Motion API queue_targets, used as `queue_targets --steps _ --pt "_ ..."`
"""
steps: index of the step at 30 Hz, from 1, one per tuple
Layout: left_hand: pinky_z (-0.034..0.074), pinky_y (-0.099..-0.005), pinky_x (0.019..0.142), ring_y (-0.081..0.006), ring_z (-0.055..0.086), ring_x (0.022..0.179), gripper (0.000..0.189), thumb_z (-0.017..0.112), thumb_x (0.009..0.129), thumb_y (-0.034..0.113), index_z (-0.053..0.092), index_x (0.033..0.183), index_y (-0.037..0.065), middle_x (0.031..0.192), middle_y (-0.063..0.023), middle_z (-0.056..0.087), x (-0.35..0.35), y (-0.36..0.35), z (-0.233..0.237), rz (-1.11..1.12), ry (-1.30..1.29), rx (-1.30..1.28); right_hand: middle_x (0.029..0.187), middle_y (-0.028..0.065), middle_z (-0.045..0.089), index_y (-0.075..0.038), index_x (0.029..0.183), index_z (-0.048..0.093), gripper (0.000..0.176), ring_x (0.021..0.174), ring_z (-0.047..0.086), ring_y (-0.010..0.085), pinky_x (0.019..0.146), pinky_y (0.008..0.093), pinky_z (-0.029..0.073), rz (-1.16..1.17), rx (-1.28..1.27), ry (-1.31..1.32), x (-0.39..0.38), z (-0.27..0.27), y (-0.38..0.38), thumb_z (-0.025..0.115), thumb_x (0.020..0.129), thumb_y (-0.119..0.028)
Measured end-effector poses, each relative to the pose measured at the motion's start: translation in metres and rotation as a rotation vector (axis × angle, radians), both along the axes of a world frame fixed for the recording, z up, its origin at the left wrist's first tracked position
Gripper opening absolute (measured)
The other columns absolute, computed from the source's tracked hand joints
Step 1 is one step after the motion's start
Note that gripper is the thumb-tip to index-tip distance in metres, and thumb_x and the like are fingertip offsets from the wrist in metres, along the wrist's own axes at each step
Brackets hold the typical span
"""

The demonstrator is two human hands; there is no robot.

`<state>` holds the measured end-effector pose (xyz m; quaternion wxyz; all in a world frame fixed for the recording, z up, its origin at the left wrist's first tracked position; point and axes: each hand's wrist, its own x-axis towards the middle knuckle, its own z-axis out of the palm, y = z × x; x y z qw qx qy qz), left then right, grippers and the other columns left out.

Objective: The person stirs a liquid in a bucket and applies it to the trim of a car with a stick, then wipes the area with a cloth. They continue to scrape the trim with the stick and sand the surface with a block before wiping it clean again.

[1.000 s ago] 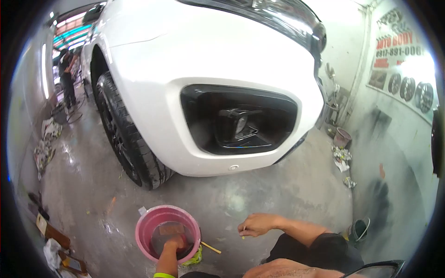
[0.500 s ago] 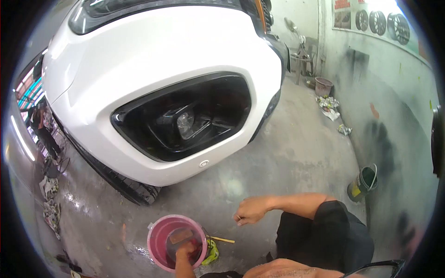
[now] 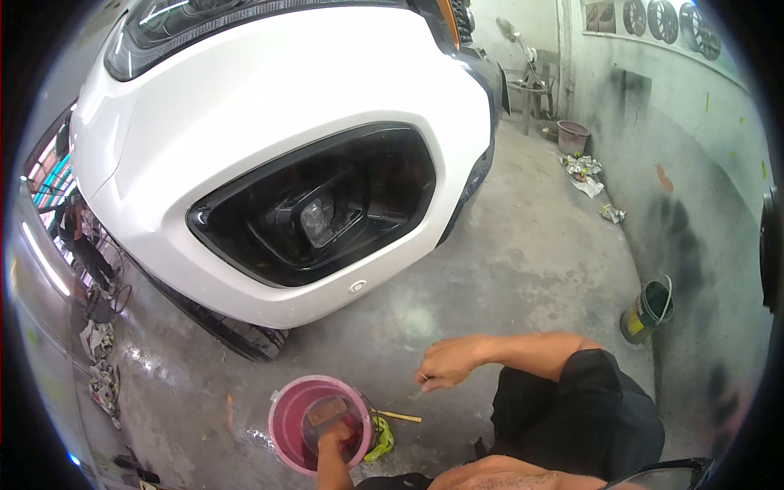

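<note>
"In the head view, what's the left hand point(image 3: 333, 438) doing?"

"It's resting inside the pink basin point(image 3: 286, 420), right by a brown block point(image 3: 328, 412) lying in there. Its fingers are mostly hiding, so I can't tell whether they're gripping anything. Something red point(image 3: 352, 428) is showing beside them."

"And the right hand point(image 3: 452, 363)?"

"It's hanging above the floor point(image 3: 523, 286), fingers curling in, apparently pinching a thin pale item point(image 3: 424, 378)."

"How would you be handling that block?"

"I'm guessing it's light and fairly stiff, hardly fragile, probably slippery if it's wet. I'd be holding it by its long edges."

"What are the containers holding?"

"The basin is holding the block and possibly greyish water; I can't be sure. A yellow stick point(image 3: 398, 416) and some lime-coloured cloth or plastic point(image 3: 380, 441) are lying just outside. A dark green bucket point(image 3: 647, 314) is standing near the wall point(image 3: 702, 196), its contents not showing clearly. Farther back, a pinkish pail point(image 3: 573, 137) is standing; I can't make out its contents."
</note>
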<state>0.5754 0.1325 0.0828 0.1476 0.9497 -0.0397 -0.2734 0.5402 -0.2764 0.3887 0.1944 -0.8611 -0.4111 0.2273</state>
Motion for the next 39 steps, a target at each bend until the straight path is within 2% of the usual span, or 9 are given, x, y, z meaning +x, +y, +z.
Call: queue_targets --steps 3,7,16,18,28,39 --pt "0.054 -0.0428 0.092 -0.0346 0.069 0.107 0.045 0.076 0.078 0.036 0.074 0.112 0.006 0.114 -0.0204 0.072 0.0 -0.001 0.002 -0.001 0.003 -0.001 0.084 0.0183 0.07 -0.005 0.099 0.069 0.026 0.086 0.067 0.0408 0.075 0.0515 0.051 0.0 -0.053 -0.005 0.0 0.004 0.002 0.06 0.097 -0.03" --pt "0.055 -0.0429 0.091 -0.0345 0.07 0.107 0.044 0.076 0.078 0.035 0.075 0.112 0.006 0.113 -0.0202 0.072 0.001 -0.002 0.003 -0.003 0.004 0.0 0.084 0.0181 0.07 -0.005 0.098 0.069 0.026 0.087 0.067 0.0409 0.076 0.0516 0.051 0.004 -0.028 -0.004 0.0 0.004 0.001 0.061 0.097 -0.03" --pt "0.055 -0.043 0.09 -0.0342 0.07 0.105 0.043 0.076 0.078 0.035 0.075 0.111 0.007 0.112 -0.0199 0.073 0.001 -0.004 0.004 -0.006 0.007 -0.006 0.083 0.0179 0.07 -0.006 0.097 0.069 0.025 0.086 0.066 0.0411 0.074 0.0516 0.05 0.004 -0.033 0.0 0.001 -0.003 0.0 0.061 0.096 -0.029" --pt "0.055 -0.043 0.09 -0.0342 0.07 0.105 0.043 0.076 0.078 0.035 0.075 0.111 0.007 0.112 -0.0198 0.073 -0.001 -0.004 0.005 -0.005 0.01 -0.006 0.078 0.0167 0.069 -0.007 0.099 0.067 0.025 0.081 0.066 0.0408 0.071 0.0517 0.048 0.004 -0.012 -0.022 0.001 -0.01 -0.001 0.059 0.099 -0.031" --pt "0.055 -0.0431 0.089 -0.0339 0.071 0.103 0.042 0.076 0.078 0.035 0.075 0.11 0.007 0.111 -0.0195 0.073 0.001 -0.007 0.012 -0.029 0.022 0.003 0.079 0.0177 0.068 -0.006 0.096 0.067 0.026 0.082 0.065 0.0418 0.072 0.0521 0.048 -0.051 0.022 0.014 -0.001 -0.007 -0.002 0.059 0.098 -0.031" --pt "0.056 -0.0432 0.088 -0.0335 0.071 0.102 0.041 0.076 0.078 0.035 0.075 0.109 0.007 0.109 -0.0191 0.074 -0.01 -0.007 0.015 -0.018 0.039 0.013 0.077 0.0184 0.064 -0.005 0.092 0.064 0.026 0.08 0.062 0.0428 0.07 0.052 0.046 0.062 0.064 -0.068 0.003 -0.009 -0.007 0.058 0.099 -0.03"
